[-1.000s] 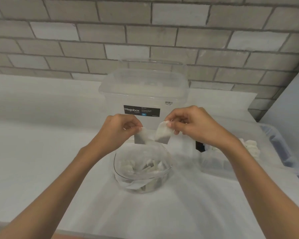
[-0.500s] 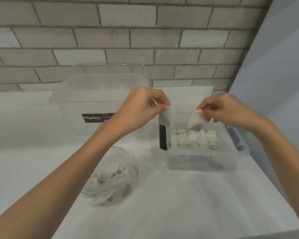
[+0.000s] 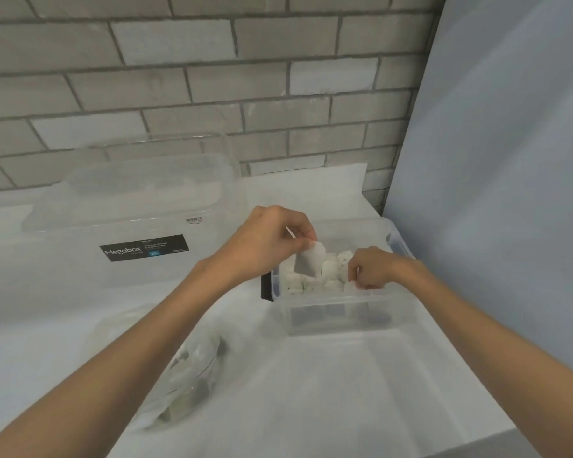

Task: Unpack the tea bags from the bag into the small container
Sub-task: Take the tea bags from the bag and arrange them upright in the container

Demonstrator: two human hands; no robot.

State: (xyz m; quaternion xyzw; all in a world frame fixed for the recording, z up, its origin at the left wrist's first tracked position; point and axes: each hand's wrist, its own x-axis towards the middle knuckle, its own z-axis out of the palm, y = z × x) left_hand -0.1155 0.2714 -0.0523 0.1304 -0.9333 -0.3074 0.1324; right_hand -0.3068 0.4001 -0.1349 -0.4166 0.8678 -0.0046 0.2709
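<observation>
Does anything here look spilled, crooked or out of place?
Nothing stands out. The white tea bags sit inside the small clear plastic container, the left hand pinches a single tea bag above it, and the clear plastic bag slumps on the white table with no spill visible.

A black label [image 3: 144,247] on the front of the large clear plastic storage box [image 3: 129,200] reads "Megabox" and "12L"; its smaller print is blurred.

bright even light, soft overall blur, wide-angle edge bending
</observation>
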